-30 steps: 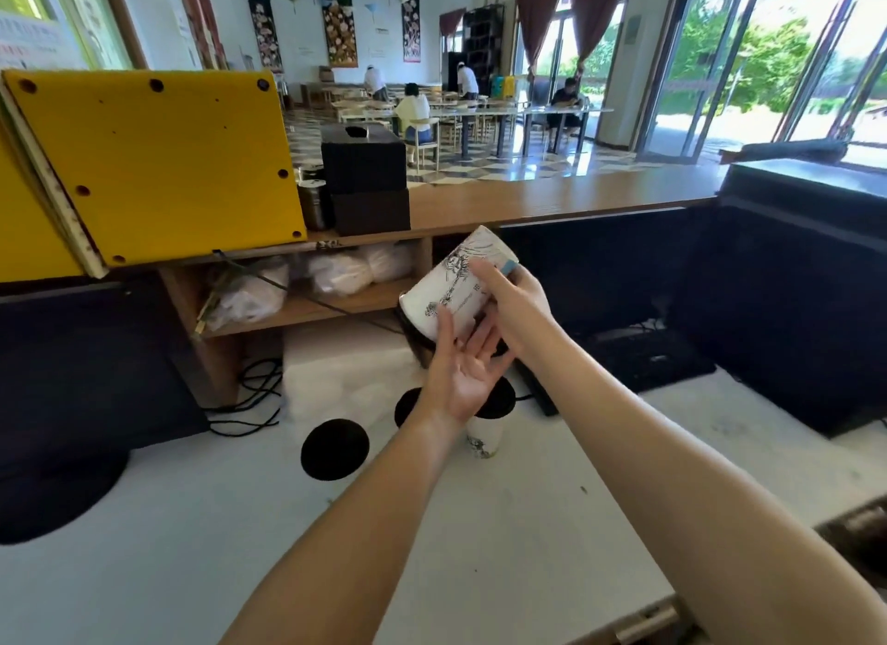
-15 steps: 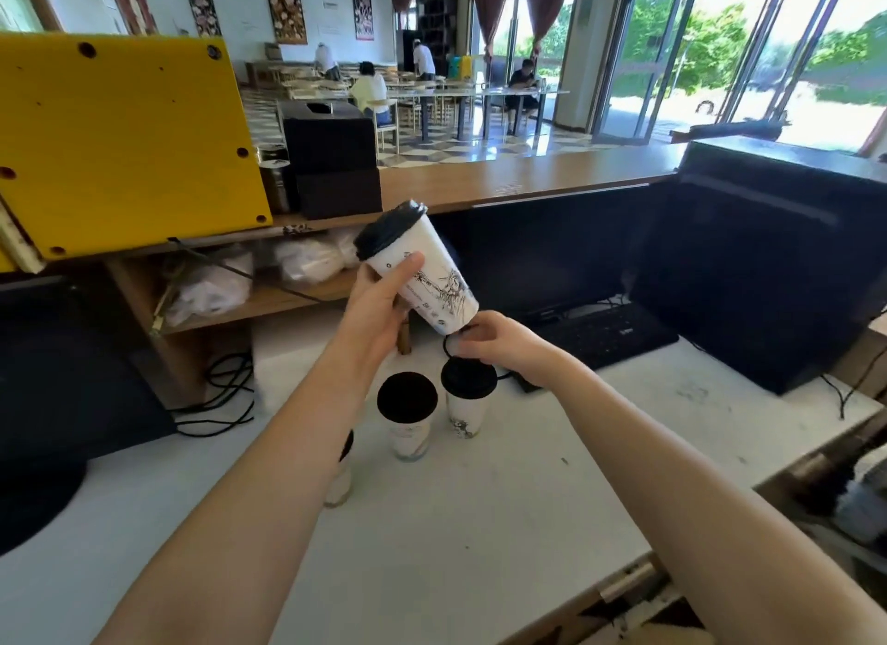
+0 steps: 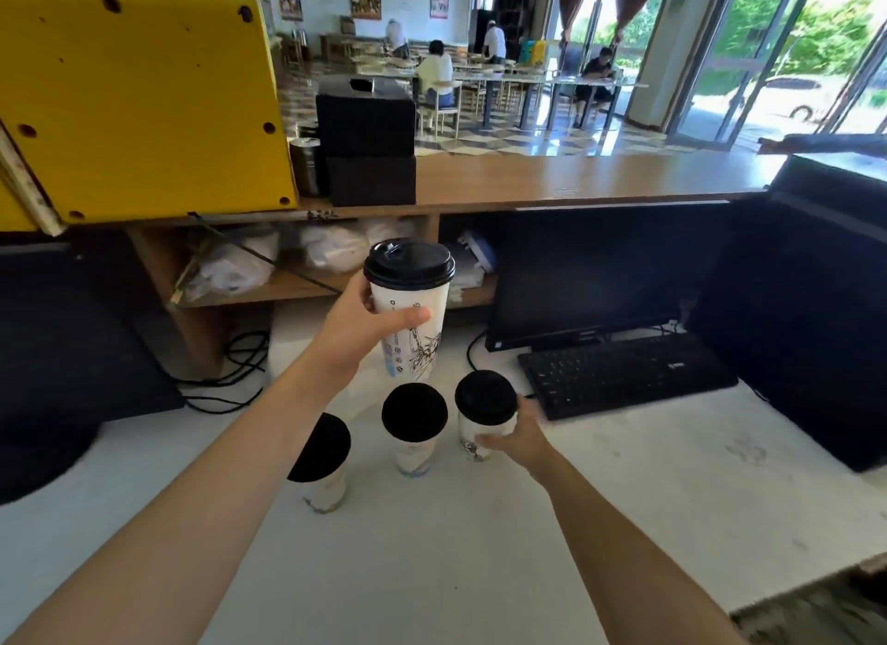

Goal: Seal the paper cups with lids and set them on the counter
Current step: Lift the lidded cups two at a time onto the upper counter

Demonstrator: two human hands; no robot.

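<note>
My left hand (image 3: pixel 357 330) grips a tall white paper cup (image 3: pixel 413 327) with a black lid (image 3: pixel 409 264), held upright above the white worktop (image 3: pixel 480 548). Three more lidded cups stand below it: a left cup (image 3: pixel 322 471) partly behind my left forearm, a middle cup (image 3: pixel 413 428), and a right cup (image 3: pixel 482 416). My right hand (image 3: pixel 521 438) wraps round the side of the right cup. The wooden counter (image 3: pixel 576 178) runs behind, higher up.
A monitor (image 3: pixel 590 270) and black keyboard (image 3: pixel 624 373) stand to the right of the cups. A large black box (image 3: pixel 806 308) fills the far right. On the counter sit a yellow panel (image 3: pixel 139 97), black boxes (image 3: pixel 367 140) and a metal can (image 3: pixel 305 164). Cables (image 3: pixel 235 371) lie at left.
My left hand has turned the lidded cup from tilted to upright and raised it. My right hand has come down from the lid onto the side of the right cup.
</note>
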